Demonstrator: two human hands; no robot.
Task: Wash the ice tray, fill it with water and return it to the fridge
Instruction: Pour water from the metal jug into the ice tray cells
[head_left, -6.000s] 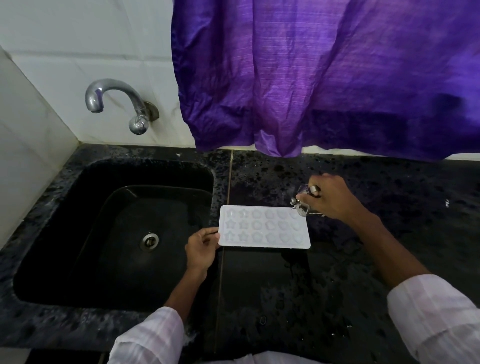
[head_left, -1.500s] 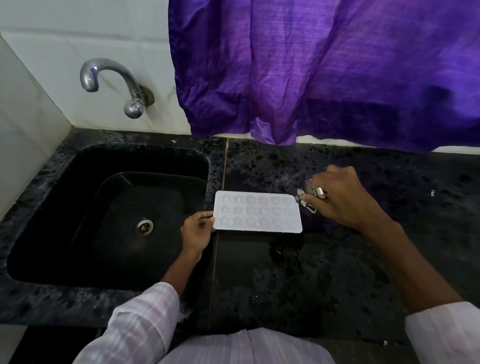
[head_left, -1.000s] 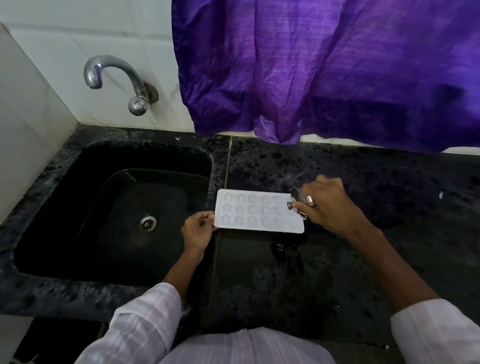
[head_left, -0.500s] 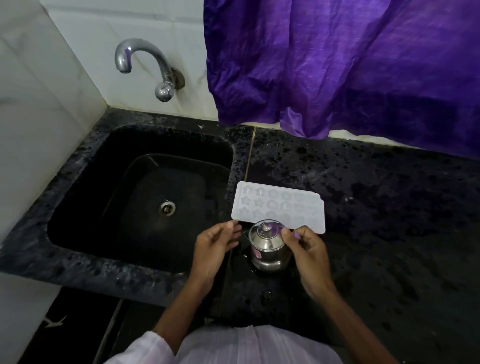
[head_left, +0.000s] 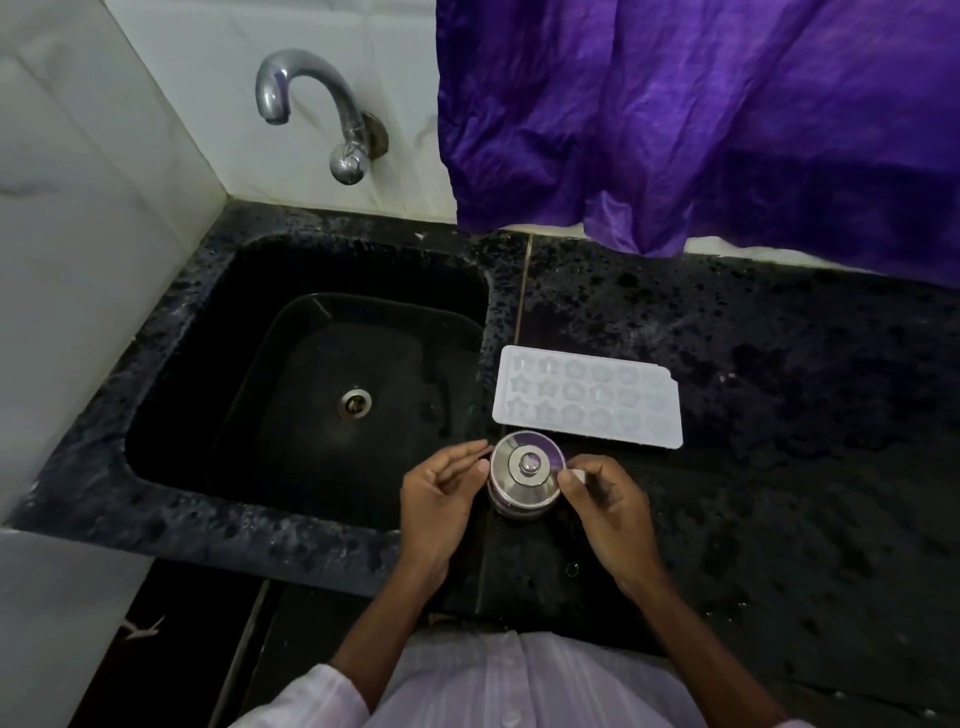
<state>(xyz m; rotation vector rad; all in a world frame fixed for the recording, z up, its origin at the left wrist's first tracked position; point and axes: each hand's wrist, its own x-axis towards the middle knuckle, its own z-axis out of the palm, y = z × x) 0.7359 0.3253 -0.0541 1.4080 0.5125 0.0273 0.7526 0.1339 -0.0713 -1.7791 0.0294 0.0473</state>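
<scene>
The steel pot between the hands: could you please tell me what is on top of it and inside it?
A knobbed lid covers the steel pot, hiding its contents. Both hands, left and right, flank it.

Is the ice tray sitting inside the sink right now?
No, the ice tray lies flat on the black counter to the right of the sink, beyond the small steel pot.

The steel pot (head_left: 524, 480) hides its own contents under a lid, and its lower body is covered by the left hand (head_left: 441, 499) and right hand (head_left: 608, 512). Whether water fills the ice tray (head_left: 587, 397) is too faint to tell. The purple curtain (head_left: 701, 114) is cut off at the top and right edges.
</scene>
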